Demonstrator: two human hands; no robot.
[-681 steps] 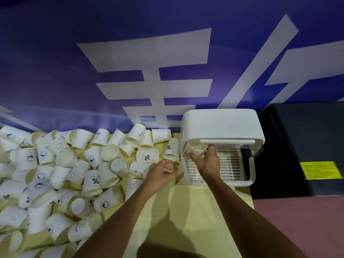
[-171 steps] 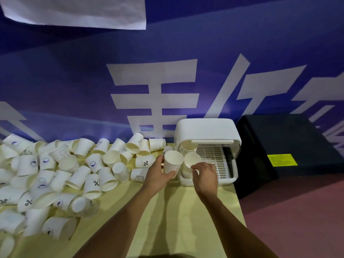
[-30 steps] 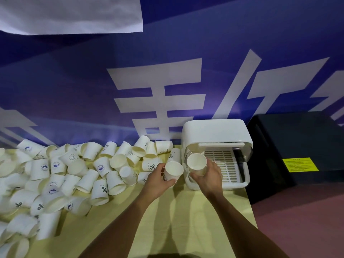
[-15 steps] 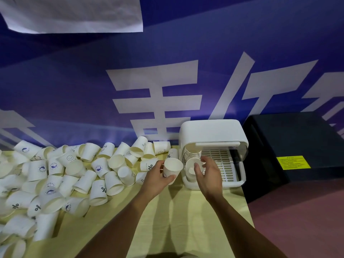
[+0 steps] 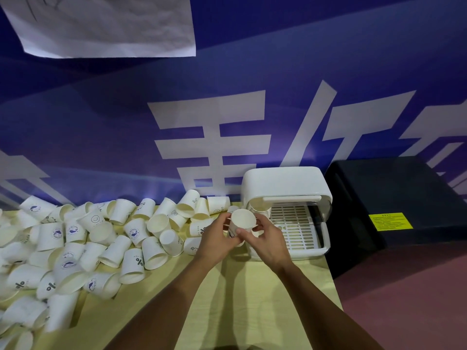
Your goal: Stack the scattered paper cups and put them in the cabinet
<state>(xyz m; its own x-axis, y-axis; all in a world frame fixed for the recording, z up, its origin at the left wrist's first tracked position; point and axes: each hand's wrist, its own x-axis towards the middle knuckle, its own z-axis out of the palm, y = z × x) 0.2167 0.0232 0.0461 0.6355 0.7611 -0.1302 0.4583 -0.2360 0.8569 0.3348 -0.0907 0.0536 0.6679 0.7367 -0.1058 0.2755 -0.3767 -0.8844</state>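
A white paper cup sits upright between both my hands just left of the small white cabinet. My left hand grips its left side and my right hand pinches its right side with thumb and fingers. The cabinet's clear door is lifted and a stack of cups stands inside on the left of its slatted white tray. Several loose printed paper cups lie scattered in a heap across the left of the yellow table.
A blue wall with large white characters rises right behind the table. A black box with a yellow label stands right of the cabinet. The table's right edge drops to a reddish floor. A white paper sheet hangs at top left.
My right hand has come back out of the cabinet, leaving its cup on the stack inside, and now joins my left hand on the cup that the left hand was holding.
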